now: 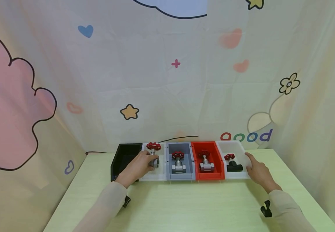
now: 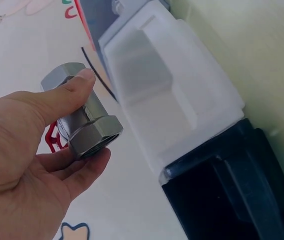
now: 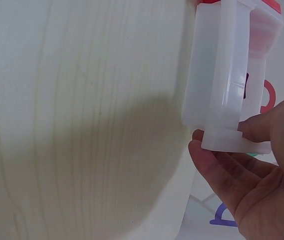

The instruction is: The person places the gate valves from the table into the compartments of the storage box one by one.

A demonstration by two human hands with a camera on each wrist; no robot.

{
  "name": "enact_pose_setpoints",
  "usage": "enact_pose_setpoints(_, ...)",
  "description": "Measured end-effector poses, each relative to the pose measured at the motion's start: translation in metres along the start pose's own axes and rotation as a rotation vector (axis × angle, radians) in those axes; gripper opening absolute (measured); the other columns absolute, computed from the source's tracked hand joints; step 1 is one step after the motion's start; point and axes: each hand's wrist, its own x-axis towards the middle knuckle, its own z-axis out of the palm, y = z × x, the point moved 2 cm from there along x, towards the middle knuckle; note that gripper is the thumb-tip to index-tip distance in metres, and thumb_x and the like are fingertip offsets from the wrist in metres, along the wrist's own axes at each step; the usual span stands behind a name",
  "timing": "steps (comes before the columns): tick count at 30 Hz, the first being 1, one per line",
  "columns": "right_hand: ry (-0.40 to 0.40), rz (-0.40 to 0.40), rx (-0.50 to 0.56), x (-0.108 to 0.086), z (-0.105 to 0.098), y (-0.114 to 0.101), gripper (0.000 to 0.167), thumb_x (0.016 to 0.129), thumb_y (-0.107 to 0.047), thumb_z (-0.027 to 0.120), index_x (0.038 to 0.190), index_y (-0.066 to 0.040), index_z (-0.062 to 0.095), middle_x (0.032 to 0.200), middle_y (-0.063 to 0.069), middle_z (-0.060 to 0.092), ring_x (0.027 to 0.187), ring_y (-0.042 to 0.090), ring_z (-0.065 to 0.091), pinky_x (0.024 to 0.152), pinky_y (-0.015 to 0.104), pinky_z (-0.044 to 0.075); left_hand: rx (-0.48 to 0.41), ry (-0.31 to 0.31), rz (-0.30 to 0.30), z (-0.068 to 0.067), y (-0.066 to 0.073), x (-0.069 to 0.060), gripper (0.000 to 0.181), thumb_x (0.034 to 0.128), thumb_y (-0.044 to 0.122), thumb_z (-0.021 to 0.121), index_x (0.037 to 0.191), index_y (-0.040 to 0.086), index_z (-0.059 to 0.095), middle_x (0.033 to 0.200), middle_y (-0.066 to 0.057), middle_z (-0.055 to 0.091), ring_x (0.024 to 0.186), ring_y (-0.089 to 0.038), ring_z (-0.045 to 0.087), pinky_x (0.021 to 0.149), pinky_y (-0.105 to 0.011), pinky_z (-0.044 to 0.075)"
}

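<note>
My left hand point(image 1: 138, 166) grips a gate valve point(image 1: 155, 163) with a steel body and red handwheel, held above the left white bin point(image 1: 159, 174). The left wrist view shows thumb and fingers round the valve's steel body point(image 2: 93, 136), with the handwheel mostly hidden behind. At the row's right end, my right hand point(image 1: 261, 170) pinches the side wall of another white bin point(image 3: 231, 100), thumb inside and fingers outside. A black-bodied valve point(image 1: 234, 167) with a red handwheel sits in that bin.
Between the white bins stand a grey-blue bin point(image 1: 169, 177) and a red bin point(image 1: 220, 175), each with a steel valve inside. A black bin point(image 1: 127, 145) ends the row at left. The bins stand on a pale wooden table point(image 1: 196, 206), before a patterned curtain point(image 1: 156, 80).
</note>
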Motion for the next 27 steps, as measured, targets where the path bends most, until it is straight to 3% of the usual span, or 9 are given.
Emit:
enact_pose_setpoints(13, -0.021, 0.023, 0.005, 0.000, 0.000, -0.002, 0.056, 0.095, -0.009, 0.051, 0.146, -0.003, 0.029, 0.108, 0.042, 0.060, 0.068, 0.031, 0.058, 0.056, 0.040, 0.046, -0.047, -0.021, -0.011, 0.028, -0.016, 0.022, 0.052, 0.0817, 0.014, 0.078, 0.132, 0.015, 0.064, 0.109, -0.010, 0.063, 0.093, -0.017, 0.052, 0.086, -0.036, 0.053)
enact_pose_setpoints(24, 0.001, 0.008, 0.001, 0.000, -0.001, -0.001, 0.056, 0.094, -0.009, 0.052, 0.145, -0.002, 0.030, 0.103, 0.041, 0.061, 0.067, 0.032, 0.059, 0.056, 0.043, 0.047, -0.032, -0.013, 0.036, 0.043, -0.018, 0.032, 0.051, 0.0803, 0.011, 0.079, 0.129, 0.011, 0.065, 0.104, -0.011, 0.066, 0.092, -0.020, 0.054, 0.081, -0.036, 0.051)
enact_pose_setpoints(27, -0.005, 0.017, 0.004, -0.001, 0.000, -0.001, 0.056, 0.094, -0.009, 0.052, 0.146, -0.002, 0.030, 0.106, 0.041, 0.061, 0.067, 0.032, 0.059, 0.056, 0.041, 0.047, -0.028, -0.020, 0.049, 0.048, -0.019, 0.034, 0.050, 0.0797, 0.012, 0.080, 0.127, 0.010, 0.066, 0.107, -0.011, 0.068, 0.096, -0.022, 0.057, 0.087, -0.038, 0.052)
